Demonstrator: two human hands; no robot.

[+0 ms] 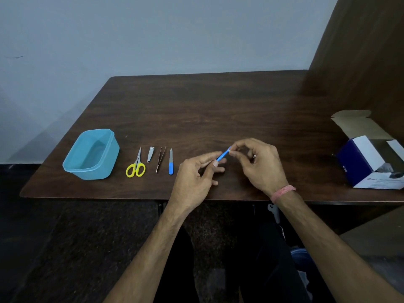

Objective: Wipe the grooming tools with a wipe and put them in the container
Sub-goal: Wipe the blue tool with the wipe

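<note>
- My left hand (197,171) hovers above the dark wooden surface (218,110), near its front edge; its thumb and forefinger pinch the lower end of a thin blue strip (223,155), the other fingers loosely spread below
- My right hand (260,160) meets it from the other side; its thumb and forefinger pinch the upper, paler end of the same blue strip, the remaining fingers curled in; a pink thread band (283,192) circles that wrist
- The strip slants up to the right between the two hands; I cannot tell whether it is a wipe sachet or something else
- Left of my hands four grooming tools lie in a row on the surface, apart from one another: yellow-handled scissors (135,166), a nail clipper (150,154), tweezers (160,159) and a blue-handled nail file (171,161), which lies nearest my left hand
- Further left, just beside the scissors, stands the light blue container (72,158), lid off, nothing visible inside
- At the right edge of the surface sits a blue and white cardboard box (358,158) with its flap open; what it holds is too dark to make out
</note>
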